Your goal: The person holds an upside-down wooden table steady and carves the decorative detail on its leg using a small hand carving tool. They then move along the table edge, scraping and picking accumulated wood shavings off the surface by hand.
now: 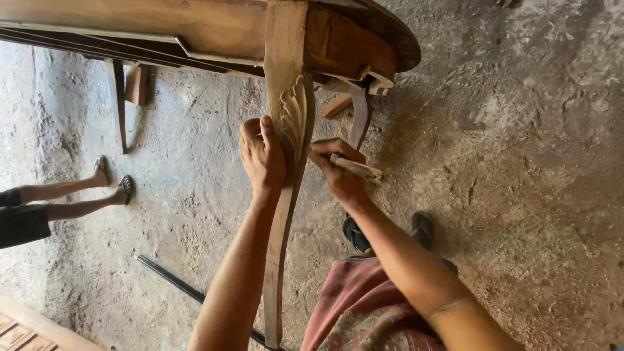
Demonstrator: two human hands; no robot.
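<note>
While the left hand clamps around the carved table leg, the right hand, just beside that leg, is closed on a wooden-handled chisel. Another person's feet stand well apart from the leg.

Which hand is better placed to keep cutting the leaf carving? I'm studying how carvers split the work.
Probably the right hand: it grips the wooden-handled tool right beside the leaf carving. The left hand is wrapped around the curved wooden leg, steadying it.
</note>
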